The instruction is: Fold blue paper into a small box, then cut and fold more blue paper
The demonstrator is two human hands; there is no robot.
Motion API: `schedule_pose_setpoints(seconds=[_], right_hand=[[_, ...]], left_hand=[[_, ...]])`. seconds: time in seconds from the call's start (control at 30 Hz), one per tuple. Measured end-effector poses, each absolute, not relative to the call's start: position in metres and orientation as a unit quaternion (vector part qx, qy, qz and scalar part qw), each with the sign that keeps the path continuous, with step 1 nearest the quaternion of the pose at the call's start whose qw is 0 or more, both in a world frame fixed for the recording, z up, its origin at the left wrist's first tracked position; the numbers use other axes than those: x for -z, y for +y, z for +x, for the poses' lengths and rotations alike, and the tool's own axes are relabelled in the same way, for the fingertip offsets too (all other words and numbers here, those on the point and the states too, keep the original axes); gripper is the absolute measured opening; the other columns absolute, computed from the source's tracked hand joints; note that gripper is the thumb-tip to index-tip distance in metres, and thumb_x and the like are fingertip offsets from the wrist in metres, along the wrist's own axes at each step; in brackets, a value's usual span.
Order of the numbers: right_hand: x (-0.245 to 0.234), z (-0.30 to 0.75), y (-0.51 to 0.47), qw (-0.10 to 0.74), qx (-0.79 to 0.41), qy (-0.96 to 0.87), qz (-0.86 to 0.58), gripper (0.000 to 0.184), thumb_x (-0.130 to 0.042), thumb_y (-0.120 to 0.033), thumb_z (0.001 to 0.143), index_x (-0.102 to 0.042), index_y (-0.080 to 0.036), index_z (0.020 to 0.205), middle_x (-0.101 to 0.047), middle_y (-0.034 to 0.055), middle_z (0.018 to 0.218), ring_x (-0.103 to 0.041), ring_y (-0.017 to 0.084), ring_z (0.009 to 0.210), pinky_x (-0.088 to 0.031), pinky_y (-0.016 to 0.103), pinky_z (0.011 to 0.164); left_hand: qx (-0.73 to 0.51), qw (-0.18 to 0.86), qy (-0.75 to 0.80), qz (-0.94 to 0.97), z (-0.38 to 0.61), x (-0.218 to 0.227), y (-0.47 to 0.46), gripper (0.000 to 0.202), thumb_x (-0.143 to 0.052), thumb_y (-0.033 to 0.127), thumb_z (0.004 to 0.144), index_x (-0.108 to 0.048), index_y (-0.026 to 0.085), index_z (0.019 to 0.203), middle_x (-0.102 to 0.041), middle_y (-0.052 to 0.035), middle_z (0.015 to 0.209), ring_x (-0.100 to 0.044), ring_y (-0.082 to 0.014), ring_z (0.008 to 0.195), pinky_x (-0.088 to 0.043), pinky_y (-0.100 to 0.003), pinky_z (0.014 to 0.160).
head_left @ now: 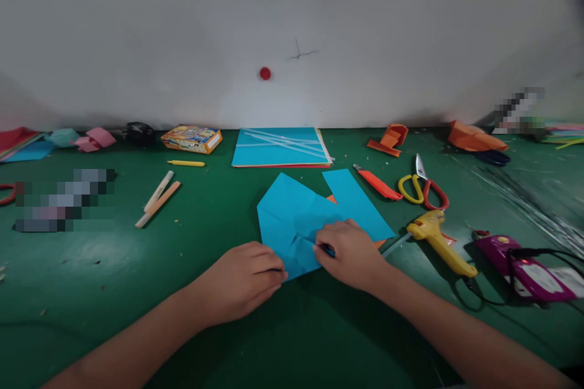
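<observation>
A folded sheet of bright blue paper (292, 213) lies on the green table, angled toward me, with orange paper showing under its right side. My left hand (249, 279) has its fingers closed at the lower left edge of the sheet. My right hand (349, 252) is closed over the sheet's middle, around a small dark blue stick (327, 250); most of the stick is hidden in the fist. Small dark marks or creases show on the paper beside it.
Right of the paper lie a red cutter (378, 185), scissors (424, 185), a yellow glue gun (438, 240) and a purple corded device (524, 267). Behind is a stack of coloured paper (274, 155). Leftward are sticks (159, 200), a yellow crayon (187, 163) and a box (191, 138).
</observation>
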State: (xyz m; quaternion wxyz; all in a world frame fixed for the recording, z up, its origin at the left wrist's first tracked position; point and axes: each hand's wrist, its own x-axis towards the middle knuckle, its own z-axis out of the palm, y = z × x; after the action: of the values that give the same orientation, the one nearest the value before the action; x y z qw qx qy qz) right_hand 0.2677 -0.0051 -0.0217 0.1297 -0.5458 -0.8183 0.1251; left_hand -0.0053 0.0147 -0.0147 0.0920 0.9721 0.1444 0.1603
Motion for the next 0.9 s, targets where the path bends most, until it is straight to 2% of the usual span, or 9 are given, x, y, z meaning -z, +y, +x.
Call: schedule_pose_setpoints(seconds=[0.37, 0.57, 0.9], right_hand=[[0.031, 0.269, -0.003, 0.152, -0.117, -0.813, -0.55, 0.026, -0.055, -0.026, 0.099, -0.057, -0.021, 0.073, -0.06, 0.0005, 0.072, -0.049, 0.018, 0.072, -0.025, 0.034, 0.069], [0.031, 0.27, -0.003, 0.159, -0.131, -0.815, -0.542, 0.026, -0.053, -0.026, 0.099, -0.057, -0.021, 0.074, -0.06, 0.0002, 0.071, -0.049, 0.018, 0.071, -0.025, 0.034, 0.07], [0.027, 0.27, -0.003, 0.138, -0.135, -0.815, -0.546, 0.024, -0.054, -0.026, 0.098, -0.056, -0.02, 0.075, -0.06, 0.0007, 0.072, -0.049, 0.018, 0.071, -0.024, 0.034, 0.07]], left_hand=[[-0.153, 0.103, 0.117, 0.976, -0.013, 0.013, 0.019, 0.022, -0.05, 0.021, 0.107, -0.07, 0.018, 0.098, -0.076, -0.0066, 0.099, -0.07, -0.0215, 0.101, -0.055, -0.033, 0.089], [-0.153, 0.154, 0.127, 0.968, -0.02, 0.016, 0.023, 0.018, -0.055, 0.025, 0.105, -0.072, 0.019, 0.106, -0.079, -0.005, 0.107, -0.072, -0.0223, 0.109, -0.057, -0.033, 0.094], [-0.142, 0.233, 0.15, 0.95, -0.025, 0.015, 0.031, 0.013, -0.063, 0.023, 0.1, -0.075, 0.021, 0.098, -0.079, -0.0047, 0.112, -0.073, -0.0215, 0.114, -0.058, -0.03, 0.097]])
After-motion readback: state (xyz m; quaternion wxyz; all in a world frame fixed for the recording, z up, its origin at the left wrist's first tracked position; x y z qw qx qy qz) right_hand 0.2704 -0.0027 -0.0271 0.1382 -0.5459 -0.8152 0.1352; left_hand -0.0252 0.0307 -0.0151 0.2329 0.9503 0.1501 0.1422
